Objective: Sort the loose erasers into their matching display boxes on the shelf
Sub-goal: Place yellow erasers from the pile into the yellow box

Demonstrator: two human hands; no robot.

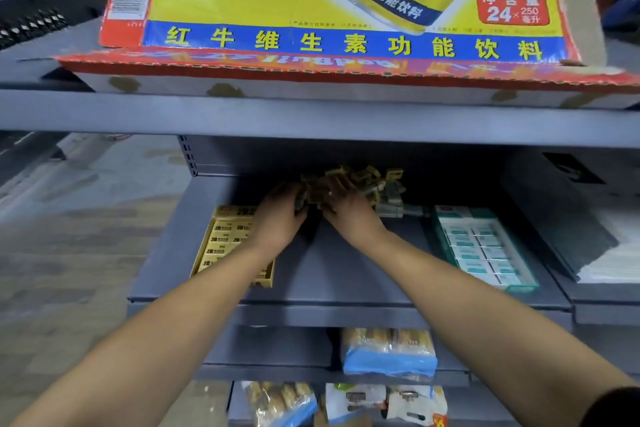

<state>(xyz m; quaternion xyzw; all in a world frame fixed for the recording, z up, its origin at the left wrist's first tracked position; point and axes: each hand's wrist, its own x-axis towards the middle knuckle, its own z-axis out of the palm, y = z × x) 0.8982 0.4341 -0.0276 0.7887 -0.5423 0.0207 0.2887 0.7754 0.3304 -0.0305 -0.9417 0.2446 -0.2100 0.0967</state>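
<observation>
A heap of loose erasers (372,184) in yellow and green sleeves lies at the back of the grey middle shelf (332,274). My left hand (278,215) and my right hand (346,208) reach into the heap's left side, fingers curled around several erasers. A yellow display box (225,239) of yellow erasers stands at the left, partly hidden by my left forearm. A green display box (485,246) filled with white-and-green erasers stands at the right.
A large yellow, red and blue drinks carton (346,10) sits on the shelf above and overhangs its edge. Bagged snacks (388,350) lie on the lower shelves. White paper (613,263) lies on the shelf at the far right. The aisle floor is at the left.
</observation>
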